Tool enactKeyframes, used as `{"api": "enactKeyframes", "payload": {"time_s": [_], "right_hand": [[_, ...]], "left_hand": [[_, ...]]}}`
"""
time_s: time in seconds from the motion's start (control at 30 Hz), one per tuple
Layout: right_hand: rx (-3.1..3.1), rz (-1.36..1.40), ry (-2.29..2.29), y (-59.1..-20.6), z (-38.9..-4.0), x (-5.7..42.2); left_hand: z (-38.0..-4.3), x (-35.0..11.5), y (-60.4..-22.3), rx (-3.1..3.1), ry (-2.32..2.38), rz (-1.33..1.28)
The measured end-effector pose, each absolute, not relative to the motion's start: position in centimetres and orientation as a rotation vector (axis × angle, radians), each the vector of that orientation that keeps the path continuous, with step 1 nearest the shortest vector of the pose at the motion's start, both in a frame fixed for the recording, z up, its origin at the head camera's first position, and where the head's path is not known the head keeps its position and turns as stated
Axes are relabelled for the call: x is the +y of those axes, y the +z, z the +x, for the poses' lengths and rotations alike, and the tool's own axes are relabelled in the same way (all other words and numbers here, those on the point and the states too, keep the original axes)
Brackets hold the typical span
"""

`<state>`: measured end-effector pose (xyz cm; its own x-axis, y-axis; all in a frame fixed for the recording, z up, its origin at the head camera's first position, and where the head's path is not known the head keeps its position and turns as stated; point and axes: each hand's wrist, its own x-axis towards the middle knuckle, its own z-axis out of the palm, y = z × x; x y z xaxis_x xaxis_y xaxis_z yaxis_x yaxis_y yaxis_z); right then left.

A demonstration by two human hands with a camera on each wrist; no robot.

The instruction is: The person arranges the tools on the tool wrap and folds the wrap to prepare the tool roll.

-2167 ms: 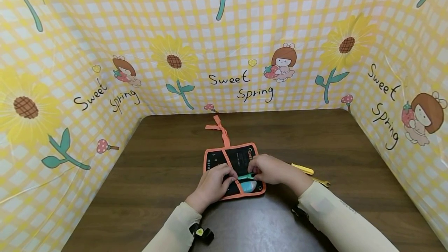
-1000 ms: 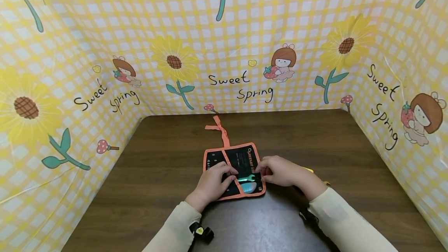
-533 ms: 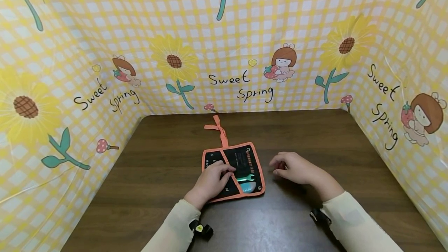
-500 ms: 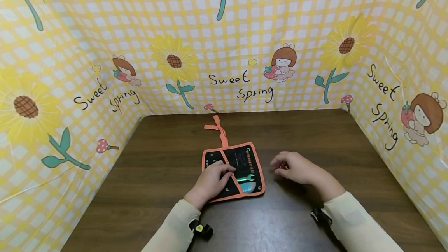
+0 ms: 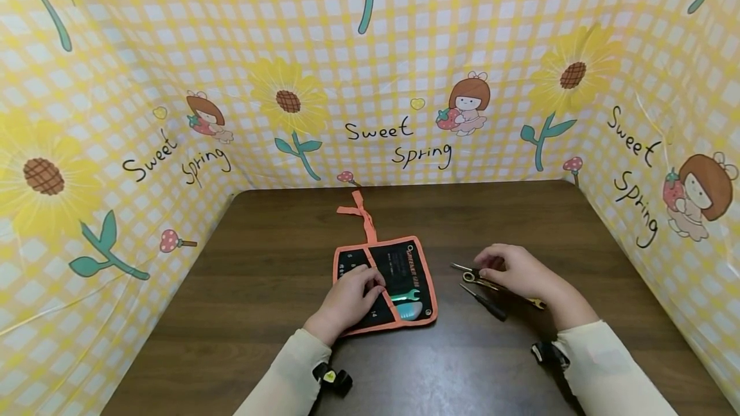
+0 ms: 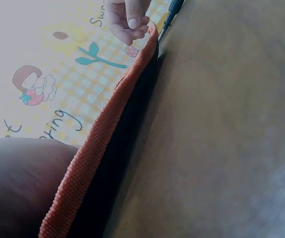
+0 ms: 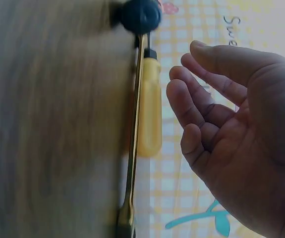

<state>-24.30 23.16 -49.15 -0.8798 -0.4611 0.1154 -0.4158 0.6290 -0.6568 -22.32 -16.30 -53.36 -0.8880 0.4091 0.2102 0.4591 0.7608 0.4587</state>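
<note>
Right hand (image 5: 517,270) empty, fingers loosely curved, just above gold wrench (image 7: 135,119) on desk (image 5: 277,262), right of pouch (image 5: 399,262). Left hand (image 5: 349,297) rests on pouch; whether pinching, cannot tell. Wrench likely stiff, light, slick; best held mid-shank.

Black, orange-edged pouch (image 5: 399,259), yellow-checked cloth (image 5: 370,56)

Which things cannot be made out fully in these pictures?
Head view: the left hand covers part of the pouch.
Head view: the left end of the green wrench is hidden inside the pouch.
Head view: the right hand hides the yellow handle.
Left wrist view: the top edge cuts off the dark screwdriver.
Right wrist view: the tabletop is blurred.
</note>
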Motion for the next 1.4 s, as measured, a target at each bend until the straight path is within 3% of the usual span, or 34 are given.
{"api": "enactKeyframes", "payload": {"time_s": [0.5,1.4], "right_hand": [[2.824,-0.615,-1.052,-49.6,-24.2,26.7],[2.758,-0.629,-1.029,-49.9,-23.6,28.1]], "left_hand": [[-22.1,-16.3,-53.2,-2.841,-0.8,-0.726],[-22.0,-16.5,-53.4,-2.826,-0.816,-0.729]]}}
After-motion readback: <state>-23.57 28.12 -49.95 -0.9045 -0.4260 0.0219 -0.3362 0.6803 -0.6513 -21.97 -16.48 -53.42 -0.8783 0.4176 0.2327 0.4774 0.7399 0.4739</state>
